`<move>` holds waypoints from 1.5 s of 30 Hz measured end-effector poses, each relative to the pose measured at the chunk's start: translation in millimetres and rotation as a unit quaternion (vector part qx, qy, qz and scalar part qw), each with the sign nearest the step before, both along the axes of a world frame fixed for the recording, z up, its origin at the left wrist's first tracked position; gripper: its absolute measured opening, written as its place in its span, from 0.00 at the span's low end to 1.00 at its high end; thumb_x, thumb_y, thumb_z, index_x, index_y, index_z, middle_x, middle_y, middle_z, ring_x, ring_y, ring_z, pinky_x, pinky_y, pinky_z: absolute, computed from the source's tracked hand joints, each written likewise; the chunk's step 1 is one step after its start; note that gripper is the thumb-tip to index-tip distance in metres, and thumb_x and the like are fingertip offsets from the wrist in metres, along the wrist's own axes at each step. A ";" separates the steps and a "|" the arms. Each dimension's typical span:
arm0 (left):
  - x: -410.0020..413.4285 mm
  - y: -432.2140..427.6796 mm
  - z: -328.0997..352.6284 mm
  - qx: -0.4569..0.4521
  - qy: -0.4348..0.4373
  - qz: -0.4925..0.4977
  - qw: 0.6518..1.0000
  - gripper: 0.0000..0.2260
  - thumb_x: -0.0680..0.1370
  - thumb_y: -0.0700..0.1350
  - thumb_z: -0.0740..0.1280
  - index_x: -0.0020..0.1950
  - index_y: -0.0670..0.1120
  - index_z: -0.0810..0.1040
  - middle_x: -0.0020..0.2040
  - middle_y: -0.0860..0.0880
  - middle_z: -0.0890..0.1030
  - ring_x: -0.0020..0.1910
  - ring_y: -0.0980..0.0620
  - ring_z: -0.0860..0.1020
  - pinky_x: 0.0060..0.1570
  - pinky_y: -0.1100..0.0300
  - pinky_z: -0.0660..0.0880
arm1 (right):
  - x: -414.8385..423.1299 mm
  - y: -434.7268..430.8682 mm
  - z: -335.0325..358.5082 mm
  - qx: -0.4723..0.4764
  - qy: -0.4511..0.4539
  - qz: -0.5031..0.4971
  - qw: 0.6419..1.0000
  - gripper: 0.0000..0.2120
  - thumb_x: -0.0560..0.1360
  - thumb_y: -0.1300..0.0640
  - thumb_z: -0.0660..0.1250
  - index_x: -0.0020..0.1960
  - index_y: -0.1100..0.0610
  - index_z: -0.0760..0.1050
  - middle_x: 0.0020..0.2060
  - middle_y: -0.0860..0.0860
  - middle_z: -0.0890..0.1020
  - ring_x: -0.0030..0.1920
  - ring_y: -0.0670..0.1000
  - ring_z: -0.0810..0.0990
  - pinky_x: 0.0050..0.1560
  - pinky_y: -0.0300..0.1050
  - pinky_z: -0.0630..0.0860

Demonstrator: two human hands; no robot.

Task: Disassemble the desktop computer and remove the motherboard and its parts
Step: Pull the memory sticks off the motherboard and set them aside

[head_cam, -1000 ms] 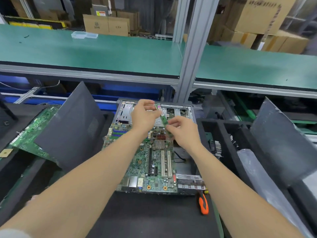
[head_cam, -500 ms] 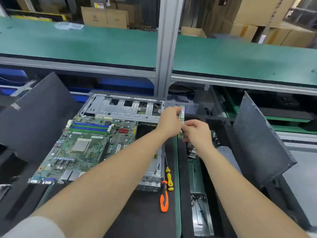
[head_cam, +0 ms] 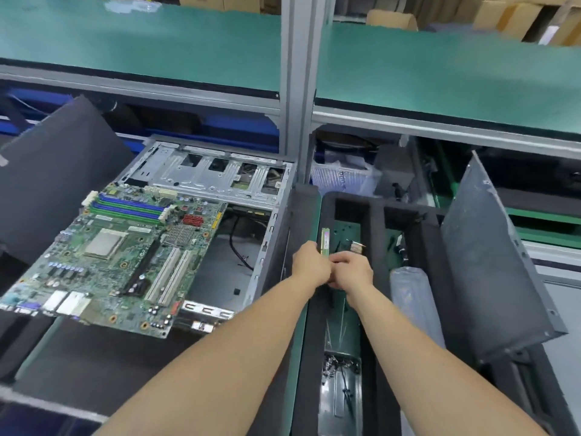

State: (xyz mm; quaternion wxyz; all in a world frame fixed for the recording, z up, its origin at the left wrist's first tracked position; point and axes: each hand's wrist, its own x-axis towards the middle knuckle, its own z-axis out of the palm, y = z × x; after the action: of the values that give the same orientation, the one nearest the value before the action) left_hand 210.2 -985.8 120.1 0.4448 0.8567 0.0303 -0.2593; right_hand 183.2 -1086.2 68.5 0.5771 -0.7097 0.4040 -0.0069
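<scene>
Both hands meet over the black foam tray (head_cam: 377,212), just right of the open case (head_cam: 220,174). The left hand (head_cam: 311,262) and the right hand (head_cam: 353,269) grip the lower end of a green memory module (head_cam: 325,240), which stands upright. The motherboard (head_cam: 116,256) lies tilted across the left side of the case. A grey panel (head_cam: 490,278) leans at the tray's right.

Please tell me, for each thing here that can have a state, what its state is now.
memory module: out of the board, held upright over the foam tray.
left hand: grips the module.
right hand: holds the module too.
motherboard: lies askew on the case.
memory slots: empty.
computer case: open, on its side.
</scene>
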 end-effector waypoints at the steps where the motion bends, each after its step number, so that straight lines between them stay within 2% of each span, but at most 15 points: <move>1: 0.3 -0.2 -6.0 -0.001 0.007 0.001 1.000 0.08 0.79 0.35 0.63 0.57 0.41 0.75 0.62 0.40 0.79 0.54 0.42 0.76 0.54 0.51 0.76 | 2.1 -1.2 -4.8 -0.002 0.003 -0.003 1.000 0.08 0.73 0.66 0.72 0.46 0.54 0.85 0.41 0.54 0.86 0.33 0.52 0.82 0.31 0.43 0.83; 3: 1.6 -1.0 -15.6 0.001 0.020 -0.003 1.000 0.22 0.81 0.36 0.62 0.75 0.42 0.71 0.73 0.41 0.74 0.68 0.41 0.74 0.63 0.53 0.73 | 6.2 -3.2 -12.3 -0.008 0.010 -0.008 1.000 0.06 0.75 0.64 0.73 0.46 0.53 0.84 0.43 0.54 0.86 0.38 0.54 0.84 0.36 0.47 0.85; 6: 2.5 -3.7 -21.2 0.005 0.023 -0.005 1.000 0.26 0.81 0.35 0.61 0.80 0.44 0.65 0.77 0.42 0.70 0.75 0.42 0.69 0.71 0.53 0.70 | 11.8 -5.9 -17.8 -0.023 0.025 -0.021 0.999 0.04 0.74 0.60 0.76 0.46 0.53 0.85 0.46 0.53 0.86 0.46 0.56 0.85 0.49 0.55 0.85; 8: 3.3 -6.2 -22.3 0.002 0.022 -0.001 1.000 0.26 0.81 0.34 0.60 0.80 0.44 0.65 0.77 0.42 0.70 0.75 0.42 0.69 0.73 0.49 0.69 | 14.6 -7.8 -17.3 -0.017 0.030 -0.027 0.999 0.04 0.73 0.61 0.77 0.46 0.53 0.84 0.46 0.53 0.86 0.45 0.55 0.84 0.49 0.54 0.85; 12: 5.2 -5.6 -23.9 0.000 0.005 0.030 1.000 0.26 0.80 0.31 0.57 0.79 0.43 0.67 0.76 0.43 0.72 0.73 0.43 0.71 0.72 0.49 0.70 | 14.8 -9.2 -13.3 0.007 0.033 -0.033 0.999 0.05 0.73 0.64 0.77 0.43 0.56 0.84 0.41 0.53 0.85 0.39 0.55 0.86 0.26 0.38 0.79; 15: 5.1 -1.7 -26.1 0.008 -0.022 0.060 0.998 0.26 0.79 0.29 0.58 0.76 0.44 0.72 0.72 0.44 0.76 0.70 0.45 0.74 0.69 0.51 0.73 | 14.0 -8.9 -13.2 0.016 0.037 -0.025 0.999 0.03 0.73 0.66 0.76 0.43 0.60 0.84 0.39 0.56 0.86 0.35 0.54 0.86 0.30 0.42 0.83; 21: -0.4 5.0 -25.1 0.009 -0.049 0.057 0.997 0.23 0.80 0.30 0.61 0.73 0.45 0.74 0.71 0.44 0.76 0.66 0.45 0.76 0.62 0.56 0.75 | 8.3 -9.0 -13.0 -0.037 0.030 0.003 0.999 0.05 0.74 0.56 0.79 0.44 0.56 0.84 0.42 0.51 0.84 0.38 0.52 0.83 0.35 0.47 0.83; 25: 0.4 0.8 -2.4 -0.023 -0.094 0.027 0.995 0.23 0.79 0.31 0.60 0.74 0.44 0.74 0.71 0.44 0.76 0.68 0.46 0.76 0.61 0.57 0.74 | 11.0 -3.4 10.7 -0.080 -0.035 -0.010 0.996 0.03 0.75 0.52 0.74 0.47 0.51 0.84 0.41 0.44 0.84 0.45 0.48 0.83 0.37 0.40 0.74; 28: 9.6 -0.1 30.1 -0.064 -0.149 0.011 0.987 0.22 0.81 0.33 0.60 0.74 0.45 0.74 0.71 0.45 0.77 0.70 0.48 0.75 0.68 0.57 0.71 | 22.5 8.9 42.7 -0.078 -0.106 -0.004 0.991 0.03 0.76 0.53 0.72 0.47 0.51 0.83 0.42 0.46 0.86 0.46 0.49 0.84 0.46 0.47 0.81; 30: 18.6 6.8 56.5 -0.099 -0.178 0.004 0.979 0.21 0.82 0.33 0.59 0.73 0.46 0.75 0.70 0.47 0.78 0.68 0.50 0.76 0.65 0.60 0.71 | 31.3 20.0 67.8 -0.082 -0.157 -0.010 0.984 0.03 0.77 0.52 0.72 0.47 0.51 0.82 0.41 0.46 0.86 0.45 0.49 0.84 0.50 0.50 0.82; 34: 36.0 48.6 105.3 -0.114 -0.245 -0.005 0.963 0.21 0.79 0.31 0.58 0.66 0.47 0.80 0.63 0.50 0.82 0.61 0.55 0.78 0.56 0.69 0.71 | 49.5 53.9 112.5 -0.119 -0.231 0.001 0.966 0.04 0.76 0.51 0.70 0.46 0.49 0.82 0.39 0.43 0.84 0.43 0.43 0.82 0.49 0.49 0.81; 36: 42.9 79.0 120.4 -0.099 -0.269 0.002 0.958 0.20 0.78 0.31 0.58 0.63 0.47 0.81 0.60 0.51 0.83 0.59 0.56 0.79 0.56 0.69 0.72 | 56.3 77.8 127.8 -0.121 -0.259 0.020 0.958 0.03 0.77 0.52 0.70 0.47 0.50 0.82 0.39 0.43 0.84 0.42 0.42 0.82 0.50 0.49 0.81; 41: 52.5 162.3 134.9 -0.065 -0.295 0.037 0.952 0.19 0.79 0.32 0.60 0.59 0.49 0.83 0.53 0.55 0.83 0.54 0.56 0.80 0.53 0.65 0.73 | 65.7 145.9 149.5 -0.109 -0.272 0.067 0.954 0.03 0.76 0.51 0.70 0.46 0.49 0.82 0.41 0.46 0.85 0.46 0.51 0.84 0.52 0.56 0.82; 43: 54.1 196.9 134.8 -0.045 -0.300 0.042 0.952 0.18 0.79 0.33 0.60 0.58 0.50 0.83 0.52 0.56 0.83 0.51 0.56 0.80 0.44 0.68 0.73 | 66.5 173.3 152.3 -0.100 -0.271 0.085 0.954 0.03 0.76 0.52 0.70 0.45 0.50 0.81 0.40 0.46 0.84 0.44 0.52 0.84 0.50 0.54 0.82; 45: 55.2 231.0 132.8 -0.018 -0.311 0.044 0.949 0.18 0.78 0.32 0.61 0.57 0.50 0.84 0.51 0.55 0.85 0.50 0.56 0.80 0.42 0.73 0.71 | 66.5 199.9 151.0 -0.102 -0.271 0.106 0.951 0.03 0.77 0.53 0.70 0.45 0.49 0.81 0.40 0.47 0.84 0.43 0.52 0.84 0.44 0.49 0.80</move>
State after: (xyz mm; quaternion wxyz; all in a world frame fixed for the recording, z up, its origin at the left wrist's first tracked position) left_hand 265.4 -754.8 253.0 0.4585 0.8845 -0.0762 0.0392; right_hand 249.6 -886.3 219.6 0.5871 -0.7748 0.1522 -0.1788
